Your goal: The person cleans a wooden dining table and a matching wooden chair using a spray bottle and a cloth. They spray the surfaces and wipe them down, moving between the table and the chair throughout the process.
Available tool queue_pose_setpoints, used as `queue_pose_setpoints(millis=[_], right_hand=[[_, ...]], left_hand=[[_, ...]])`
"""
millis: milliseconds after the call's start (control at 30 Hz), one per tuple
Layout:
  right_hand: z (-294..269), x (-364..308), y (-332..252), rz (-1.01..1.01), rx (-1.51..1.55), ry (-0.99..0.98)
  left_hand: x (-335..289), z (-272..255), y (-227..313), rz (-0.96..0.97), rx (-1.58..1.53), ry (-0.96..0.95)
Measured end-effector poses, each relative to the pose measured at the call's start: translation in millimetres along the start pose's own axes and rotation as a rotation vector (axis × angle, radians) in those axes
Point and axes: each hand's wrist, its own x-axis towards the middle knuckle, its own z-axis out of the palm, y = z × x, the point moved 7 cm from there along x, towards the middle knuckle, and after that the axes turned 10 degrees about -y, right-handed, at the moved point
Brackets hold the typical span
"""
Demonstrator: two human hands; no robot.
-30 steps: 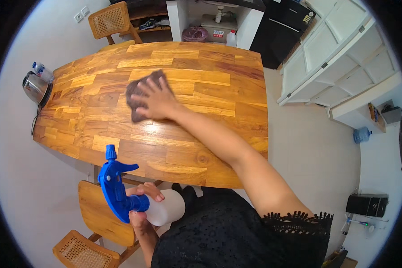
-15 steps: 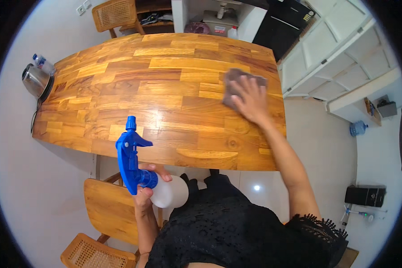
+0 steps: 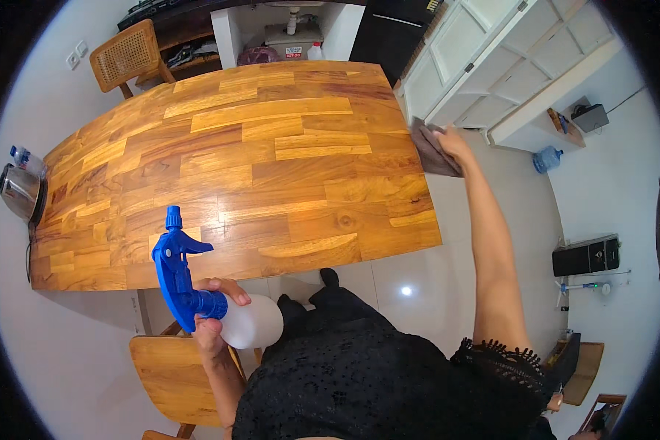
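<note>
A white spray bottle (image 3: 253, 323) with a blue trigger head is gripped around its neck by my left hand (image 3: 216, 315), just off the near edge of the wooden table (image 3: 271, 176). Its nozzle points toward the far side, and my fingers are off the trigger. Out past the table's right edge, my right hand (image 3: 453, 144) is closed on a grey-brown cloth (image 3: 434, 152), which hangs down beside the edge. Part of the cloth hides a bit of that edge.
A metal kettle (image 3: 20, 192) and a plastic bottle (image 3: 28, 160) stand at the table's left end. A wooden chair (image 3: 176, 374) is by the near side, a cane-backed chair (image 3: 125, 55) at the far left. White folding doors (image 3: 484, 59) and a blue water jug (image 3: 547, 159) are to the right.
My right hand has gone from lying flat on the cloth on the tabletop to holding it bunched past the right edge. The view has swung right; the left hand still holds the spray bottle.
</note>
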Motion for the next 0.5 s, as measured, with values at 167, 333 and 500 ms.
queue_pose_setpoints(millis=[167,333,500], right_hand=[[25.4,-107.0,-175.1,-0.48,0.125,0.245],[99.8,-186.3,-277.4,-1.02,-0.127,-0.032],[113.9,-79.1,-296.7,-0.603,-0.222,0.088]], left_hand=[[-10.0,-9.4,1.7,-0.022,0.031,0.076],[-8.6,-2.6,13.4,0.033,0.103,0.087],[-20.4,-2.4,22.0,0.079,0.139,0.134]])
